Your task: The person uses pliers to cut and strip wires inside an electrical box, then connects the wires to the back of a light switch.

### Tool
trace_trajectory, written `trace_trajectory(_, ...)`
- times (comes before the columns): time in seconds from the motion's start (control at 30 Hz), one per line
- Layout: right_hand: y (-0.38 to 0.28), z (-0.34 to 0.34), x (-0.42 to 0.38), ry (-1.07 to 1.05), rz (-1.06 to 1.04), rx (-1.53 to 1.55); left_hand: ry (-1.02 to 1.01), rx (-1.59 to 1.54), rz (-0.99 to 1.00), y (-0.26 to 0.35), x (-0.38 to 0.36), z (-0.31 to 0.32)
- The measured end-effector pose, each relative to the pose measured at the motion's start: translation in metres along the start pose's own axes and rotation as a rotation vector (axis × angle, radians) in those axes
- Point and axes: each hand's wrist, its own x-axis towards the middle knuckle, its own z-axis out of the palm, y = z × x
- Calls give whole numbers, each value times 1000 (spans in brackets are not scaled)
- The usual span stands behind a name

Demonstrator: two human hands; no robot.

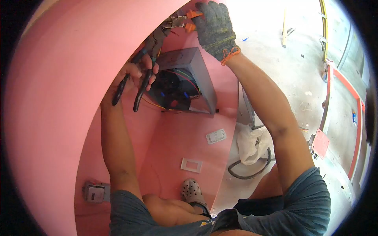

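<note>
My bare left hand (138, 74) is closed around the black handles of a pair of pliers (142, 89). The pliers' grey metal body points up and away, partly behind the curved pink panel edge. At the top, my right hand (214, 31), in a dark knitted glove with an orange cuff, has its fingers curled over two orange pieces (191, 27). Whitish metal beside these pieces lies close to the pliers' far end; what joins them I cannot tell. Just below my left hand, a grey metal box (204, 84) shows red, green and yellow wires inside.
A curved pink panel (51, 98) fills the left side. On the pink floor lie a white switch plate (216, 136) and a white frame (191, 165). A grey device (95, 192) sits lower left. To the right are a plastic bag (252, 147), a black cable (246, 177) and a red metal frame (348, 86).
</note>
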Motion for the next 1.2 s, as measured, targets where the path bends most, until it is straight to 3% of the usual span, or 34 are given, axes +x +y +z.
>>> trace_trajectory(0.07, 4, 3, 4, -64, 109, 98, -25, -38, -44, -7, 4, 4)
trace_trajectory(0.1, -17, -2, 5, -64, 110, 99, -4, -144, 32, -16, 9, 19)
trace_trajectory(0.17, -69, -17, 12, -536, 303, -35, 14, -242, 118, -26, 21, 44)
trace_trajectory(0.23, -63, -23, 10, -649, 418, 145, 271, -236, 116, -40, 26, 67)
trace_trajectory(0.27, -58, -29, 13, -743, 532, 327, 273, -234, 112, -41, 29, 75)
trace_trajectory(0.33, -52, -53, 24, -840, 561, 370, 307, -176, 64, -37, 34, 87)
trace_trajectory(0.43, -46, -25, -1, -670, 605, 443, 319, -218, 56, -35, 40, 95)
trace_trajectory(0.5, -47, -20, -5, -322, 638, 511, 325, -228, 70, -32, 44, 99)
trace_trajectory(0.63, -62, -20, 0, -219, 806, 621, 279, -350, 96, -37, 49, 96)
trace_trajectory(0.7, -70, -18, 9, -238, 1172, 1001, 253, -423, 101, -36, 53, 97)
trace_trajectory(0.73, -80, -7, 5, -238, 1178, 994, 228, -492, 92, -34, 54, 98)
trace_trajectory(0.8, -111, 41, -25, 367, 1222, 2215, 206, -552, 81, -25, 59, 107)
trace_trajectory(0.83, -114, 54, -31, 766, 1069, 2799, 70, -708, 216, -20, 67, 123)
trace_trajectory(0.87, -114, 51, -32, 779, 1083, 2794, -59, -870, 343, -19, 69, 132)
trace_trajectory(0.93, -98, 48, -31, 196, 1336, 2090, -155, -1012, 285, -16, 79, 117)
trace_trajectory(1.03, -68, 32, -17, -436, 1320, 932, 186, -464, 68, -14, 50, 112)
trace_trajectory(1.07, -60, 18, -6, -436, 1318, 931, 185, -465, 70, -15, 47, 103)
trace_trajectory(1.13, -52, -15, 10, -364, 1092, 548, 283, -275, -73, -31, 39, 83)
trace_trajectory(1.17, -47, -12, 8, -299, 648, 228, 287, -222, -69, -32, 35, 81)
trace_trajectory(1.2, -48, -7, 8, -308, 645, 236, 296, -230, -73, -34, 33, 82)
